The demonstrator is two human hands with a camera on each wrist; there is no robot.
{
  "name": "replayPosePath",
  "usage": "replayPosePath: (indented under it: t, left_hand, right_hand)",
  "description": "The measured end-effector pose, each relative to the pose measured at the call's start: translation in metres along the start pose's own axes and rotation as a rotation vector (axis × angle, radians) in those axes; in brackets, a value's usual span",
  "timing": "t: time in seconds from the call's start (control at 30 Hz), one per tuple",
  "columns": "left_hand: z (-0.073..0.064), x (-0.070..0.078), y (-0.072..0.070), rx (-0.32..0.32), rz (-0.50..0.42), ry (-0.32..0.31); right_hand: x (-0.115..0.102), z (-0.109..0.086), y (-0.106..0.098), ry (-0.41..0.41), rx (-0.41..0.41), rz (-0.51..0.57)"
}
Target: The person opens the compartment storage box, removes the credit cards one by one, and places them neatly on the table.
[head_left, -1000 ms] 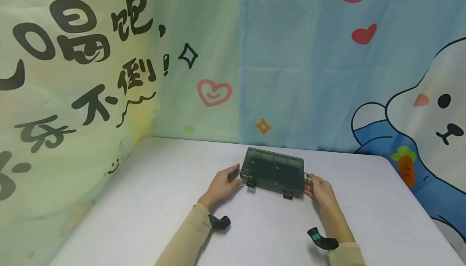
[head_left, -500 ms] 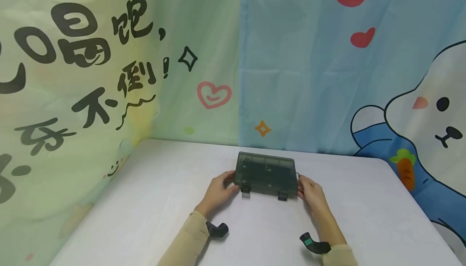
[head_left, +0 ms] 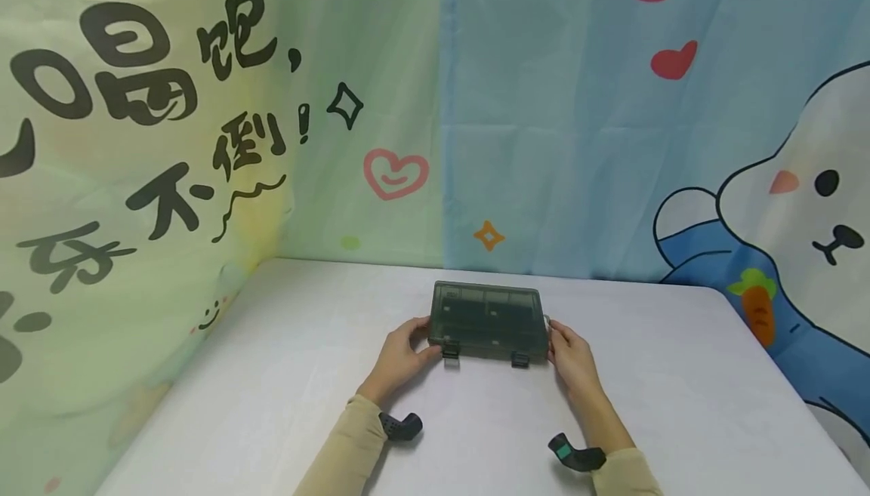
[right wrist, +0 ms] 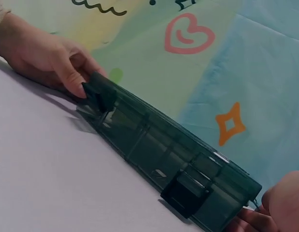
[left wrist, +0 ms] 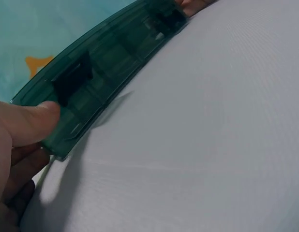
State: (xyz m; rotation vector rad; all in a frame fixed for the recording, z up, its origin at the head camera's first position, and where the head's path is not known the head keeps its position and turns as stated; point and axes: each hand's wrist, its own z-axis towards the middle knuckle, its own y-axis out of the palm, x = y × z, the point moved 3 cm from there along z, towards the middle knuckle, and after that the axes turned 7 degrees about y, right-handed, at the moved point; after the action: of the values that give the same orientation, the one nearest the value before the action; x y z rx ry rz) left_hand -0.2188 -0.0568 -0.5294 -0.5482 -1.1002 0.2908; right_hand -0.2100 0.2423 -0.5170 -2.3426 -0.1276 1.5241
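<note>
A dark green, see-through plastic storage box with inner dividers is at the middle of the table, its lid down. Two black latches run along its front side. My left hand grips the left end; in the left wrist view the thumb lies on the front face, with the other fingers lower down at the corner. At the opposite end, my right hand holds the right side, next to a small loop. From the right wrist, the box's front slants between both hands.
The white-covered table reaches back to printed curtains, close behind the box. Curtain fabric also lines the left side. A black wrist device sits on the left wrist, another on the right.
The storage box has shifted left and turned squarer to the table's back edge. Both hands moved left with it. My left thumb and fingers, straighter earlier, now wrap its left end.
</note>
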Motion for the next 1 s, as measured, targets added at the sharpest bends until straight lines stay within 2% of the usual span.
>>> replayPosePath:
  t: [0.2, 0.43, 0.6, 0.8, 1.0]
  left_hand:
    - [0.003, -0.003, 0.000, -0.016, -0.082, -0.049]
    - [0.007, -0.002, -0.007, -0.072, -0.082, -0.121]
    - [0.010, -0.004, -0.007, -0.081, -0.071, -0.100]
    - [0.006, -0.007, -0.003, -0.043, -0.056, -0.085]
    - [0.003, -0.009, -0.001, -0.040, -0.050, -0.079]
  right_hand:
    - [-0.004, 0.000, 0.005, -0.032, 0.023, -0.047]
    - [-0.012, 0.002, 0.009, -0.056, 0.045, -0.055]
    - [-0.014, 0.004, 0.007, -0.047, 0.002, -0.041]
    - [-0.008, 0.001, 0.003, -0.024, -0.052, -0.058]
    - [-0.007, -0.002, -0.001, -0.089, -0.059, -0.136]
